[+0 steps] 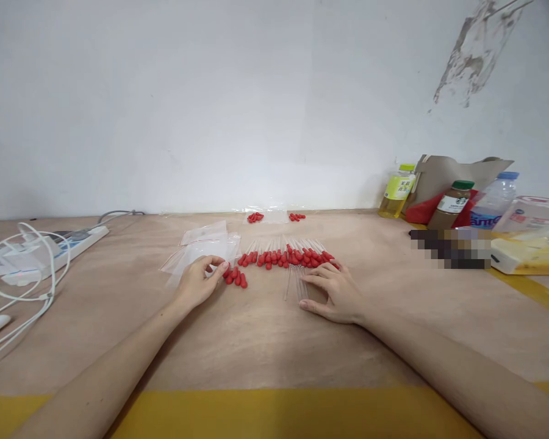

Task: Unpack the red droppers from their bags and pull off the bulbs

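Closest to my camera is the yellow strip (210, 414) along the table edge at 6 o'clock, with both forearms crossing it. Dead centre are my loose red rubber bulbs (236, 278), a little bunch by the left hand (201, 280). Its thumb and index finger are nearly together at the nearest bulb, but I can't tell if they're actually pinching it. The right hand (332, 289), at 4 o'clock from the bunch, has its fingers spread over some bare clear tubes (298, 283).

I'd call this step bulb pickup on the left, tube handling on the right. Next move, I reckon, calls for a sure pinch on one bulb and a light touch on one tube, since those look ready to roll.

At 1 o'clock there's a row of red-bulbed droppers (279, 257), stems away from me; zip bags (204, 247) at 10.

Readable stuff is out at 2 o'clock: a yellow-capped tea bottle (397, 192) labelled 茉莉花茶 (jasmine tea), and a green-capped bottle (452, 206) with what looks like a Starbucks logo. The blue-capped bottle (493, 204) has lettering I can't make out fully.
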`<state>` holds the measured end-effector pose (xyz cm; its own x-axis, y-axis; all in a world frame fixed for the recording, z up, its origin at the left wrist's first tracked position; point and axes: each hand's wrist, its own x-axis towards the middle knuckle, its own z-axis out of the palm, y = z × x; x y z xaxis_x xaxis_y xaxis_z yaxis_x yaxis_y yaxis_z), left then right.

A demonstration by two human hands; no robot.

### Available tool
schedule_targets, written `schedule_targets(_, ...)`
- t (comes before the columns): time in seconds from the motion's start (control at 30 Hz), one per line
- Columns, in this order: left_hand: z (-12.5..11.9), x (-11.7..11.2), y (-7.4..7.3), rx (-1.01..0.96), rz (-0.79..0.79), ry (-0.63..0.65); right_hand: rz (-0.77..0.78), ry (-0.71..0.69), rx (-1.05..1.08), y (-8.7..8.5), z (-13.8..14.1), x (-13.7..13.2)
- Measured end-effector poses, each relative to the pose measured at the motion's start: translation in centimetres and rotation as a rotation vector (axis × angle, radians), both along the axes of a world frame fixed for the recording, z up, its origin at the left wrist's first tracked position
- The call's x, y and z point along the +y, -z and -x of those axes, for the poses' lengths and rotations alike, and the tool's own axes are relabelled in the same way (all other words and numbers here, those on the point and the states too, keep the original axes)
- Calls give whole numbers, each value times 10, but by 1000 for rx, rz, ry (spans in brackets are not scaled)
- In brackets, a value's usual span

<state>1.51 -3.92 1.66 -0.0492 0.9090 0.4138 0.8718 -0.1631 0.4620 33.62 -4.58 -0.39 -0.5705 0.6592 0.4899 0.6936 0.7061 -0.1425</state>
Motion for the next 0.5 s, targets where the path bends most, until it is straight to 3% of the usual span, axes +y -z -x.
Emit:
schedule_targets(0.13, 3, 1, -19, 66, -58, 1, 28, -32, -41, 0, -3, 2)
schedule_targets(0.27, -1, 14, -34, 128, 59, 110, 44, -41, -63, 1, -3, 3)
schedule_targets(0.37, -13, 29, -35, 211, 158, 160, 39, -39, -65, 2, -2, 4)
schedule_targets(0.5, -27, 49, -29, 251, 263, 135, 45, -42, -82, 1, -2, 5)
